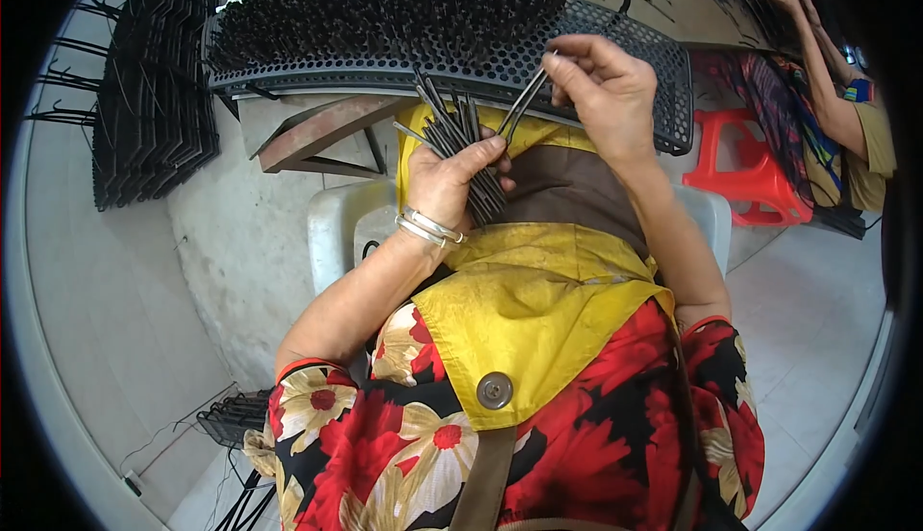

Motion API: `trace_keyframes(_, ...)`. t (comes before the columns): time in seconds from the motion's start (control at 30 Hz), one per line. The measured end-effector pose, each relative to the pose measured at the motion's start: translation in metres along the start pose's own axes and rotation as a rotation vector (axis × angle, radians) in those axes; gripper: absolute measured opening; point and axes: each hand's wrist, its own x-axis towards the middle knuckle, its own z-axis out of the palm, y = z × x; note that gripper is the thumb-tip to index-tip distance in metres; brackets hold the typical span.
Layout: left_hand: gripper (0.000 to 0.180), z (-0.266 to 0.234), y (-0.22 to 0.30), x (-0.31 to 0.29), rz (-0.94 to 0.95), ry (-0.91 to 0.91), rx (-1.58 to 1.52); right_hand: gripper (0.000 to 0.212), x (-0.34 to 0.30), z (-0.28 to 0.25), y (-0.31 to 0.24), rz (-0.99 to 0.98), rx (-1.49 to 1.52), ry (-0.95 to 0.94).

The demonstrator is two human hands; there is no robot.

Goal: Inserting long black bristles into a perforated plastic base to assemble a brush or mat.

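My left hand (444, 173) is closed around a bundle of thin dark metal rods (447, 135), which fan out above and below the fist. To its right, my right hand (611, 91) pinches the upper end of a slim, two-pronged dark metal piece (524, 103) between thumb and fingers. The lower end of that piece meets my left thumb; whether it is tweezers or two separate rods, I cannot tell. Both hands are above my lap, just in front of a perforated black metal tray (668, 108).
Many short black pieces (385, 22) stand densely on the tray, propped on a rusty metal frame (322, 132). Black wire racks (159, 98) with hooks are stacked at left. A red plastic stool (716, 161) stands at right, near another person's arm (827, 98). Loose rods lie at the back.
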Motion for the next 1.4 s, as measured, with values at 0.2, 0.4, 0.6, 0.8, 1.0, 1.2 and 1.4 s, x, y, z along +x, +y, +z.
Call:
trace_keyframes(0.2,0.016,0.000,-0.001,-0.001,0.001,-0.005,0.011,0.013,0.006,-0.001,0.000,-0.025,-0.033,-0.075)
trace_keyframes(0.4,0.015,-0.002,-0.001,0.001,-0.038,0.037,0.076,0.013,0.008,-0.006,0.006,-0.013,-0.029,-0.141)
trace_keyframes(0.6,0.014,0.002,0.000,-0.003,-0.025,-0.090,0.109,0.015,-0.005,0.004,0.008,0.112,0.018,-0.275)
trace_keyframes(0.8,0.010,0.000,-0.003,0.000,-0.047,-0.018,0.069,0.012,0.001,-0.001,0.011,0.061,0.009,-0.093)
trace_keyframes(1.0,0.010,-0.003,-0.007,0.000,-0.074,0.014,0.053,0.009,0.023,-0.002,0.011,-0.455,-0.305,0.285)
trace_keyframes(1.2,0.010,-0.001,-0.008,-0.001,-0.101,0.043,0.059,0.012,0.043,0.007,0.017,-0.903,-0.558,0.337)
trace_keyframes(1.4,0.010,0.000,-0.009,-0.001,-0.096,0.034,0.045,0.018,0.034,0.016,0.038,-0.939,-0.734,-0.031)
